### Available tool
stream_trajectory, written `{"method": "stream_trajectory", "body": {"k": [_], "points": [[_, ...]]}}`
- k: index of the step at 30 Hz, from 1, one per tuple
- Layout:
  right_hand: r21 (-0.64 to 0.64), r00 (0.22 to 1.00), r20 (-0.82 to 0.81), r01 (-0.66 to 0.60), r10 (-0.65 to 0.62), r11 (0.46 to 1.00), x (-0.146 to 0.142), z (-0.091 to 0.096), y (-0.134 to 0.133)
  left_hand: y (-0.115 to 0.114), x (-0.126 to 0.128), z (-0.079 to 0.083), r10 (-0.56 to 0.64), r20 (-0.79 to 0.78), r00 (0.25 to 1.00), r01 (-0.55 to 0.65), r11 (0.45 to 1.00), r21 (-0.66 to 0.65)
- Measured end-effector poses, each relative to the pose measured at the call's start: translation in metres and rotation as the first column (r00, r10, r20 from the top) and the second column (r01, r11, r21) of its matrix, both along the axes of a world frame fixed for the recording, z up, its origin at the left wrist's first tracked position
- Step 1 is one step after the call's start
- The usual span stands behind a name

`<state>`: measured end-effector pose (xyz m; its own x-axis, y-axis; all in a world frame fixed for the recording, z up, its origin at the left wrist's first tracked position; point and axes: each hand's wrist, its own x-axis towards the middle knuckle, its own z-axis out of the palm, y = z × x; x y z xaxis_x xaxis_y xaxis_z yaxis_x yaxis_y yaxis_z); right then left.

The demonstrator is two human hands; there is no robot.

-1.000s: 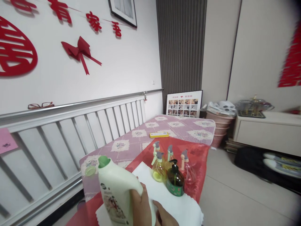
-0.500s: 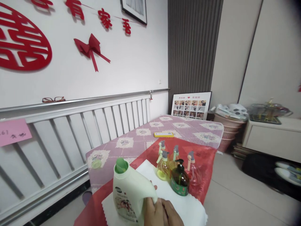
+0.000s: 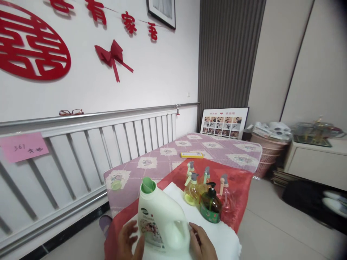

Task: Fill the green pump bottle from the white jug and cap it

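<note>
A large pale-green detergent jug (image 3: 159,216) stands upright on the white cloth, its printed label towards me. Its mouth is uncapped, showing a green pouring spout (image 3: 148,185). Beside the label, my left hand (image 3: 130,240) is open, fingers bent and apart, close to the jug. At the handle side, my right hand (image 3: 202,242) has loosely curled fingers, with nothing visible in it; contact with the handle is unclear. Past the jug are a dark pump bottle (image 3: 210,204) with a green label, a yellow spray bottle (image 3: 192,193) and a pink spray bottle (image 3: 226,196).
A scalloped white cloth (image 3: 227,238) lies over a red cloth (image 3: 241,177) on the purple patterned tablecloth (image 3: 130,195). A small pale-green round piece (image 3: 116,185) sits at the left; a yellow box (image 3: 192,155) lies farther back. The white radiator (image 3: 114,144) borders the table.
My hands, earlier together at the jug's handle, have come apart: the left is now by the label, the right beside the handle. The view has turned slightly left.
</note>
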<state>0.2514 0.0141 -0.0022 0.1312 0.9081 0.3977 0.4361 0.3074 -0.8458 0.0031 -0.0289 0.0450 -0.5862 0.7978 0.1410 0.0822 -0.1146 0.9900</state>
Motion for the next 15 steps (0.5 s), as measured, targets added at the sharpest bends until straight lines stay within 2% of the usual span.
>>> {"method": "stream_trajectory", "body": {"k": [2, 4, 7, 9, 11, 15], "points": [[-0.01, 0.999, -0.043, 0.007, -0.007, 1.0, 0.0, 0.002, -0.001, 0.01, -0.014, 0.009, -0.069, -0.069, 0.995, 0.067, 0.997, -0.041], [-0.012, 0.998, -0.066, 0.016, -0.017, 1.0, -0.001, 0.007, -0.003, 0.022, -0.022, 0.013, -0.246, -0.075, 0.966, 0.239, 0.967, -0.089], [-0.003, 0.998, -0.057, -0.001, 0.0, 1.0, -0.009, 0.019, -0.009, 0.036, -0.025, 0.011, -0.494, -0.032, 0.869, 0.489, 0.867, -0.097], [0.006, 0.999, -0.034, -0.034, 0.034, 0.999, -0.019, 0.029, -0.011, 0.042, -0.023, 0.009, -0.589, 0.001, 0.808, 0.584, 0.8, -0.138], [-0.008, 0.998, -0.017, -0.059, 0.059, 0.998, -0.03, 0.037, -0.01, 0.047, -0.02, 0.006, -0.607, 0.02, 0.794, 0.601, 0.781, -0.169], [-0.049, 0.998, -0.015, -0.06, 0.059, 0.997, -0.044, 0.053, -0.001, 0.05, -0.014, 0.003, -0.463, -0.008, 0.886, 0.459, 0.882, -0.107]]}}
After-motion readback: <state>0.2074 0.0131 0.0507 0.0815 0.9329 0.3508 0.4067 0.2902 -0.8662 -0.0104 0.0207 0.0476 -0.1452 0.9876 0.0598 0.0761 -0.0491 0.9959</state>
